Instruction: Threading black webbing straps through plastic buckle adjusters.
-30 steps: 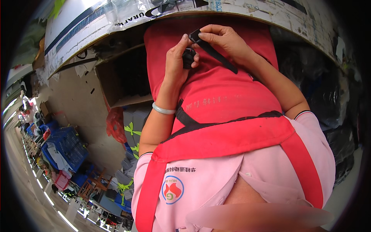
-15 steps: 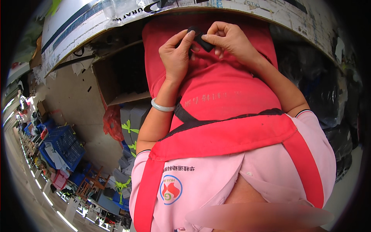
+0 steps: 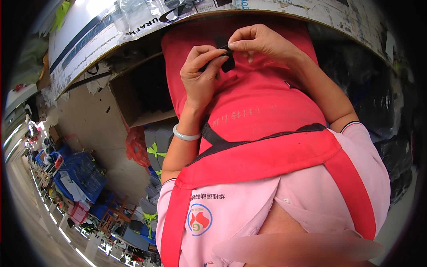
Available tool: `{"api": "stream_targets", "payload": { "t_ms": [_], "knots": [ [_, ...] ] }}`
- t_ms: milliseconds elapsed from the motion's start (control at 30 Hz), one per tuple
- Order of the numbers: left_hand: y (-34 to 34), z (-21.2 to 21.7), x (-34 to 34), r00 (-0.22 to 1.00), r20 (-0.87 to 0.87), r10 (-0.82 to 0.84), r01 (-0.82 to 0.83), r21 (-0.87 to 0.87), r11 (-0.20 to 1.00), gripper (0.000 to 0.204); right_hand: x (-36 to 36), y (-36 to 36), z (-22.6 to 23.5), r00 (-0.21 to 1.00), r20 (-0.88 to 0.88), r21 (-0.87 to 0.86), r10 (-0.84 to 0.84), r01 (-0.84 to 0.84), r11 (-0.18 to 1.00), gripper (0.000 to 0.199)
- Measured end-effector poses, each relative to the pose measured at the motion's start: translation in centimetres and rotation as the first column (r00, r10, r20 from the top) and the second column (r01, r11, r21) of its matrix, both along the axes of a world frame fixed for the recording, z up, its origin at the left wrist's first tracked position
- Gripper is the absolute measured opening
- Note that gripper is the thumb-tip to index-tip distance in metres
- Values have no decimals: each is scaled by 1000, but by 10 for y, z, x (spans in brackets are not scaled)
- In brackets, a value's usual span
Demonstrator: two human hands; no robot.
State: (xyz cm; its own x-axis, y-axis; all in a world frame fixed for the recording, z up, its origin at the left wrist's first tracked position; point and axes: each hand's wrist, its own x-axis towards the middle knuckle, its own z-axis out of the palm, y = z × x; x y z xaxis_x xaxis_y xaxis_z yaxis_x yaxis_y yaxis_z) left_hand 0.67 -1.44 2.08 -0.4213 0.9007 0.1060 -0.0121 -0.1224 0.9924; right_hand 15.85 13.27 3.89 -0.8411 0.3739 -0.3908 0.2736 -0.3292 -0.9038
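Note:
Over the lap of my red apron [image 3: 267, 84], my left hand [image 3: 201, 73] is closed, thumb and forefinger pinching a small black piece [image 3: 228, 63] that looks like cloth or soft material. Part of it hangs below the fingertips; the rest is hidden behind them. Close beside it, my right hand [image 3: 262, 42] is closed in a pinch at the piece's upper edge. A thin dark line, perhaps a thread, shows at those right fingertips, too fine to make out. A pale bangle [image 3: 186, 134] circles my left wrist.
A worktable edge [image 3: 84, 64] with printed white sheeting curves past my hands. Beneath it at left stands an open cardboard box [image 3: 155, 118]. A red plastic bag [image 3: 137, 147], grey bundles with green ties [image 3: 155, 151] and a blue crate [image 3: 84, 173] lie left; black plastic bags [image 3: 373, 102] lie right.
The black piece has turned and now hangs lower from my left fingers. My left hand has dropped slightly and its fingers have curled; my right hand has shifted a little left.

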Motion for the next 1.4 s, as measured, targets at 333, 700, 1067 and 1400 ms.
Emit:
{"api": "stream_targets", "payload": {
  "t_ms": [333, 700, 1067, 1400],
  "knots": [
    [-1, 2, 2, 998, -11, -65, 65, -13, 998, 17, -7, 0, -13, 986, -128, 236, -112, 140, 962, 14],
    [-73, 35, -86, 995, -15, 100, -99, -333, 938, 21, -2, 17, -13, 983, -130, 566, -134, 184, 803, 18],
    [-80, -28, -97, 652, 714, 256, -99, -254, 962, 43, 31, 83, -37, 945, -97, 994, -313, 107, 16, 31],
    [-5, 3, -24, 903, 430, 16, 172, -395, 902, 16, 11, 17, 7, 969, -104, 619, -224, 239, 748, 16]
  ]
}}
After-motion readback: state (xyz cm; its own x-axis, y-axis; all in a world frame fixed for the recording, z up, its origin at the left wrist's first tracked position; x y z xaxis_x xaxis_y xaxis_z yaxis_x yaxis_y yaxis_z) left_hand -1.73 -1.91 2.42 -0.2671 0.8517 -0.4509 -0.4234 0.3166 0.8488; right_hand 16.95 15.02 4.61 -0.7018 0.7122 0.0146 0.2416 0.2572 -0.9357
